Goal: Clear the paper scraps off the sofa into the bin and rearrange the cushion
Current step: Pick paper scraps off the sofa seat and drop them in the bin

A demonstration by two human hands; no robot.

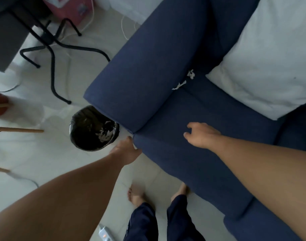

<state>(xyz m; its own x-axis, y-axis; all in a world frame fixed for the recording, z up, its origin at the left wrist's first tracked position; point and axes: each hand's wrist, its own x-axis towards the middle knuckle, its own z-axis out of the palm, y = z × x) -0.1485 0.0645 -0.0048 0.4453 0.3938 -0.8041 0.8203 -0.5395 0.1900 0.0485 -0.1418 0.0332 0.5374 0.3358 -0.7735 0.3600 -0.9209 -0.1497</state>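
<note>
A dark blue sofa (192, 119) fills the right half of the view. Two white paper scraps lie in the crease beside its armrest: one (191, 74) further back, one (179, 85) nearer. A white cushion (263, 70) rests on the seat at the right. A black-lined bin (93, 128) with white scraps inside stands on the floor by the armrest's front corner. My left hand (127, 151) hangs between the bin and the sofa's front corner; I cannot tell what its fingers hold. My right hand (200, 134) hovers over the seat, fingers loosely curled and apart, holding nothing.
A black metal-legged table (51, 47) stands at the upper left with white cables on the pale tiled floor. Wooden sticks (23, 130) poke in from the left edge. A power strip (105, 233) lies by my bare feet (136, 195).
</note>
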